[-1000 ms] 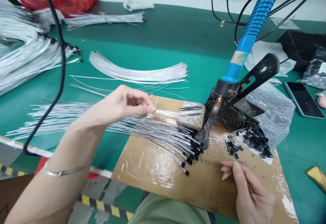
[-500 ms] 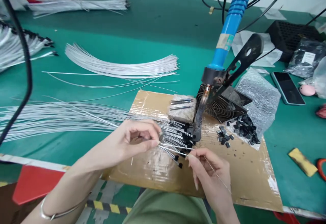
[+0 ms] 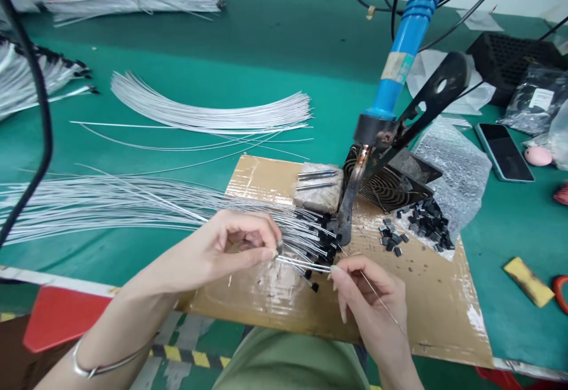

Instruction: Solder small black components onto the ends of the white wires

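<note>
My left hand (image 3: 242, 245) is closed in a pinch on a pair of thin white wires (image 3: 306, 264) over the cardboard. At their far ends, the fingertips of my right hand (image 3: 373, 295) are pinched on the same wires; whatever sits inside that pinch is hidden. A thin strand of solder wire (image 3: 382, 302) runs across my right fingers. Just behind the hands, a spread of white wires (image 3: 146, 206) with black connectors (image 3: 326, 236) at their ends lies on the cardboard. A blue-handled soldering iron (image 3: 394, 76) stands tip down in a black holder above these connectors.
Loose black connectors (image 3: 393, 239) lie right of the iron, with more on a bubble-wrap bag (image 3: 461, 159). A fan (image 3: 390, 183) stands behind the iron. White wires (image 3: 213, 112) lie farther back. A phone (image 3: 504, 152) and a yellow sponge (image 3: 528, 281) are at right.
My right hand has shifted slightly to the right with the wire ends. The left hand stays nearly in place, its pinch still on the wires.
</note>
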Demonstrator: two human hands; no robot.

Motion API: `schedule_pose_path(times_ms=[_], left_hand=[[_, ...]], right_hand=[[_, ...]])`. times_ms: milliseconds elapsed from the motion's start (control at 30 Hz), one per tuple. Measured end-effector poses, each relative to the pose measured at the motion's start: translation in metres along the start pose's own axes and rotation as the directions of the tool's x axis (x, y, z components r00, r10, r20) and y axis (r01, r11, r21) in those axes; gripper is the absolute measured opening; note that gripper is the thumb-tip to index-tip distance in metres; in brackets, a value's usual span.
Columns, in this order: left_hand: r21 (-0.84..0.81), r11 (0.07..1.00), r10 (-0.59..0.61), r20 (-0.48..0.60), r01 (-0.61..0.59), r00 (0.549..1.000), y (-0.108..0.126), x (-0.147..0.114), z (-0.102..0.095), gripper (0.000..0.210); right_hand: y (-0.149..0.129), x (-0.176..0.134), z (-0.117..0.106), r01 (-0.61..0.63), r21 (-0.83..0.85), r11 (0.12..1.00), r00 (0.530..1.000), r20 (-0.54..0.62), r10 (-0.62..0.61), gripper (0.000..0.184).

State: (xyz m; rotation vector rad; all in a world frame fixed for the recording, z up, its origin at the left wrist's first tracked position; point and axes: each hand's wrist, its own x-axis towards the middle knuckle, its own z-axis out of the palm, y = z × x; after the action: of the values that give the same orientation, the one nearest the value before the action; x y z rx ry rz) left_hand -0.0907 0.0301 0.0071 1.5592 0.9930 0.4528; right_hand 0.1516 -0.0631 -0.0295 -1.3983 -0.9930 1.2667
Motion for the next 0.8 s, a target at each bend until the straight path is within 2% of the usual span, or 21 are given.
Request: schedule_pose_path(times_ms=[133,200,267,367,433,567,700,800], left_hand=[[0.141,0.989,-0.034,-0.024,0.037,0.999,0.005,-0.003,0.009,0.023],[0.235,0.971,-0.031,-0.076,0.048,0.997,0.008,-0.005,0.023,0.018],[0.291,0.955,-0.031,-0.085,0.055,0.996,0.011,-0.007,0.041,0.021],[0.309,0.950,-0.005,-0.098,0.035,0.995,0.012,-0.005,0.066,0.022],[0.253,0.967,-0.018,-0.106,0.044,0.994,0.010,-0.002,0.075,0.026],[-0.011,0.989,-0.148,-0.037,0.148,0.988,0.010,0.005,0.079,0.028],[-0.176,0.964,-0.212,-0.053,0.199,0.976,0.016,0.011,0.077,0.025],[-0.190,0.960,-0.224,-0.093,0.204,0.970,0.020,0.013,0.076,0.024]], right_hand=[[0.005,0.003,-0.006,0.152,-0.068,0.986,0.985,0.093,-0.145,0.030],[0.005,0.003,-0.006,0.199,-0.111,0.974,0.977,0.094,-0.189,0.029],[0.005,0.004,-0.005,0.242,-0.160,0.957,0.969,0.089,-0.230,0.027],[0.005,0.004,-0.004,0.307,-0.214,0.927,0.951,0.096,-0.293,0.024],[0.005,0.004,-0.004,0.314,-0.211,0.926,0.949,0.095,-0.301,0.023],[0.009,0.004,-0.009,0.258,-0.124,0.958,0.965,0.082,-0.250,0.024],[0.017,0.004,-0.016,0.155,-0.011,0.988,0.982,-0.106,-0.155,0.023],[0.021,0.005,-0.021,0.170,0.035,0.985,0.968,-0.190,-0.161,0.018]])
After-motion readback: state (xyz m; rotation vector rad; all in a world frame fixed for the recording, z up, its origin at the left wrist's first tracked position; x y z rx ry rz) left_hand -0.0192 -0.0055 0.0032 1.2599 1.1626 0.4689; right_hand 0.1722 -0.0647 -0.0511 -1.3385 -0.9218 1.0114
